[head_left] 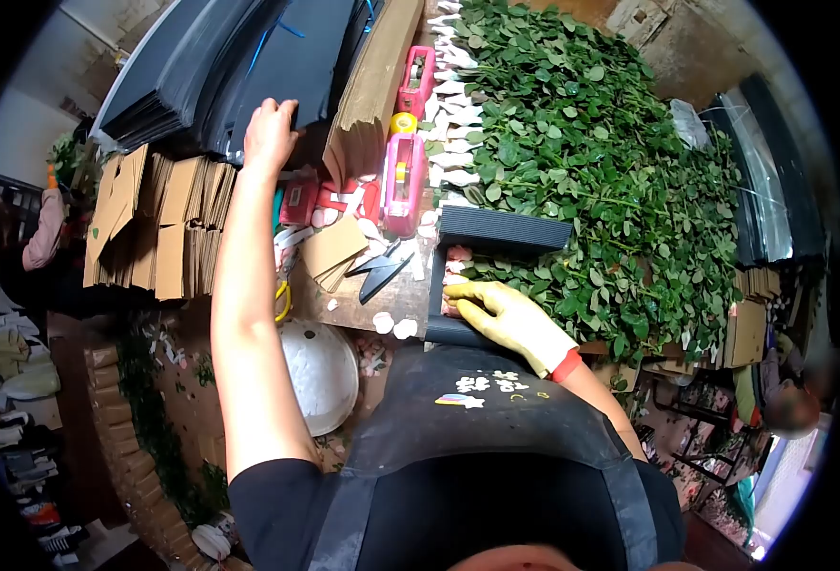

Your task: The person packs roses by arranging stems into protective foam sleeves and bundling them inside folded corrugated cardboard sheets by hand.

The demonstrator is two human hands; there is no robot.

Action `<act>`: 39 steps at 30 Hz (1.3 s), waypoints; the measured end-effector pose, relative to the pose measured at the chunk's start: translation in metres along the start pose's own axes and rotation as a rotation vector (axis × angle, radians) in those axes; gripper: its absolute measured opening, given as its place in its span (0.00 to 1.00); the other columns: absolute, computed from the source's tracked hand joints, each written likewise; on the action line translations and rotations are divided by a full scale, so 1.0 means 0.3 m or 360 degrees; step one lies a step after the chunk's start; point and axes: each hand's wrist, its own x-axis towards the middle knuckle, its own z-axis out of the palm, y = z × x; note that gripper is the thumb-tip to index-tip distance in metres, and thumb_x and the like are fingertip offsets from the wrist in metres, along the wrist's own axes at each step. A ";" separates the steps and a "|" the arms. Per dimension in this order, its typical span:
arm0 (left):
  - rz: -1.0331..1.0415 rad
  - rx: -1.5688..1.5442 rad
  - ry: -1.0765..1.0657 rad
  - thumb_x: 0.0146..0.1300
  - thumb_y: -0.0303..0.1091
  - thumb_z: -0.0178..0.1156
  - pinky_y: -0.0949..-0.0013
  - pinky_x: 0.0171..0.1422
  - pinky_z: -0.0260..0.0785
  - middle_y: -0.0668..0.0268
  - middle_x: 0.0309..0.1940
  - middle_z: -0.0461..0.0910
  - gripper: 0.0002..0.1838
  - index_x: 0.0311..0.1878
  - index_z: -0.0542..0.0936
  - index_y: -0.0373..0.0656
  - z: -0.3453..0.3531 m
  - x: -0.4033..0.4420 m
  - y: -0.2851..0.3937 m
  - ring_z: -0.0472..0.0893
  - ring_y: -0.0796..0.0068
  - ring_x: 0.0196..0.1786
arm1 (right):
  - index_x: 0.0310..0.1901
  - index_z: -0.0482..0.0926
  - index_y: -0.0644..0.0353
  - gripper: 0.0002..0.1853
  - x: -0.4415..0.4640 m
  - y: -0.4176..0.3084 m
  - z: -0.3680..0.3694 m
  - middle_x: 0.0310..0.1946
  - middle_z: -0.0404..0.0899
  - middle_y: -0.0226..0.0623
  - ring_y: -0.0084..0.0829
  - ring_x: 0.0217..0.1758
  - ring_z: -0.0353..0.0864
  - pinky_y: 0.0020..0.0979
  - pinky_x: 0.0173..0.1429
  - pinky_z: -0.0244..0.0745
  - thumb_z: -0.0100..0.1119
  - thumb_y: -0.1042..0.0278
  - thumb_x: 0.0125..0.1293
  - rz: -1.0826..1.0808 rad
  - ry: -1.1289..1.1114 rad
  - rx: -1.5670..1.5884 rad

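Note:
My bare left hand [271, 138] reaches to the near end of a stack of black sheets [296, 67]. Its fingers are curled over the edge of a sheet there. My right hand [507, 322], in a yellow glove with a red cuff, lies with fingers stretched out over pale pink rose heads [457, 255]. A black corrugated sheet [506, 228] stands folded up beside those roses, and their leafy stems run to the right. Part of the blooms is hidden under the glove.
Leafy rose stems [591, 162] cover the right of the table, with white-wrapped heads [458, 143] along their left side. Pink tape dispensers [403, 186], black scissors [382, 271] and cardboard pieces [334, 249] lie between. Cardboard stacks [168, 228] stand left; a white bucket [320, 376] sits below.

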 end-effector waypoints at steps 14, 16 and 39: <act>-0.0344 -0.0184 0.0199 0.61 0.42 0.77 0.56 0.53 0.78 0.59 0.39 0.85 0.18 0.53 0.89 0.50 -0.084 0.159 -0.080 0.86 0.55 0.46 | 0.63 0.82 0.65 0.19 -0.038 0.083 -0.032 0.58 0.87 0.48 0.43 0.61 0.86 0.36 0.68 0.77 0.57 0.64 0.77 0.0128 0.0080 -0.0004; -0.0161 -0.0116 -0.0165 0.63 0.41 0.74 0.56 0.54 0.78 0.58 0.41 0.84 0.16 0.52 0.89 0.48 -0.104 0.143 -0.087 0.87 0.53 0.50 | 0.63 0.82 0.65 0.19 -0.029 0.072 -0.047 0.59 0.87 0.49 0.44 0.62 0.86 0.36 0.68 0.77 0.57 0.64 0.77 0.0111 0.0072 -0.0027; -0.0841 -0.1896 -0.1080 0.72 0.41 0.70 0.68 0.37 0.70 0.71 0.27 0.76 0.15 0.40 0.83 0.36 0.086 -0.740 0.771 0.74 0.79 0.30 | 0.58 0.84 0.63 0.18 -0.125 0.224 -0.174 0.48 0.89 0.29 0.22 0.48 0.84 0.25 0.53 0.78 0.69 0.60 0.75 0.0981 0.0498 0.0804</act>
